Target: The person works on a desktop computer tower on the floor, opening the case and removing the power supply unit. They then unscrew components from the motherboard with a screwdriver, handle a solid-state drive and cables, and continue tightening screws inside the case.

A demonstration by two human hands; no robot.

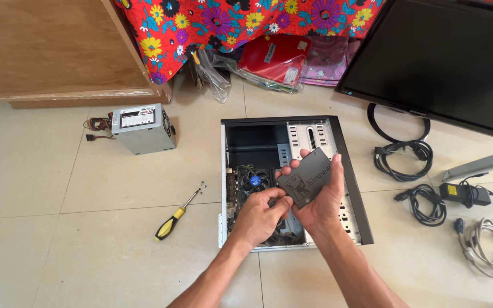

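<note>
Nearest the camera, both forearms reach in over the tiled floor [87, 256]. The left hand [261, 214] pinches the lower corner of a flat dark-grey drive [306, 182] between thumb and fingertips, while the right hand [322, 202] cradles the drive from beneath, its thumb pressed along the right edge and its fingertips showing past the top edge. The drive is held tilted, label up, just above the open case [354, 188], which lies on its side with the side panel off. By the look of it the drive is not yet seated: it is clear of the perforated bay [312, 137] at the top of the case, no cable is seen running to it, and no screws are visible in it. Inside, a cooler fan [254, 181] with a blue hub sits just left of the hands. A yellow-and-black screwdriver [177, 217] lies on the floor to the left, untouched. Farther left, a grey power supply [142, 128] stands outside the case with its wires trailing. To the right lie coiled cables [415, 154] and a black monitor [446, 63]; beyond, a floral cloth [241, 20].
</note>
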